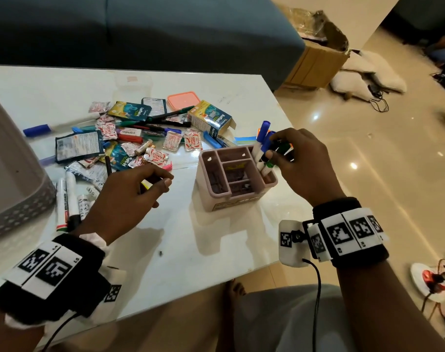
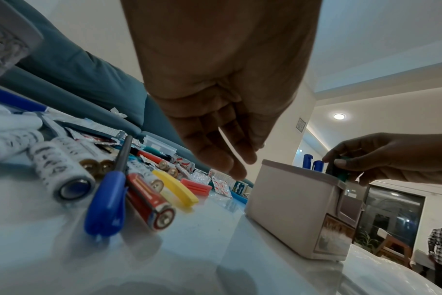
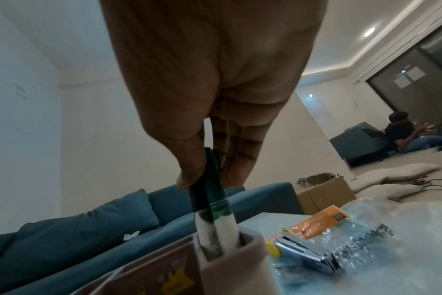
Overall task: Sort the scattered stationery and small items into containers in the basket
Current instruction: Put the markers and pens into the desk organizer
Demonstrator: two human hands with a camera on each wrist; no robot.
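Observation:
A pink desk organizer [image 1: 235,174] stands on the white table [image 1: 191,237], right of centre. My right hand [image 1: 273,151] pinches the dark green cap of a white marker [image 3: 209,191] whose lower end stands in the organizer's right compartment [image 3: 230,257]. Blue-capped markers [image 1: 263,133] stand in the same slot. My left hand [image 1: 163,182] hovers above the table left of the organizer, fingers relaxed and holding nothing [image 2: 230,165]. Below it lie a yellow clip [image 2: 176,187], a blue pen [image 2: 109,197] and a red battery [image 2: 151,207]. The grey basket [image 1: 13,186] sits at the far left.
A pile of sachets, pens and markers [image 1: 130,138] covers the table's middle. A Koflet box [image 1: 210,118] and an orange lid [image 1: 184,99] lie behind it. A stapler [image 3: 305,253] lies right of the organizer. The table's right edge is close to the organizer.

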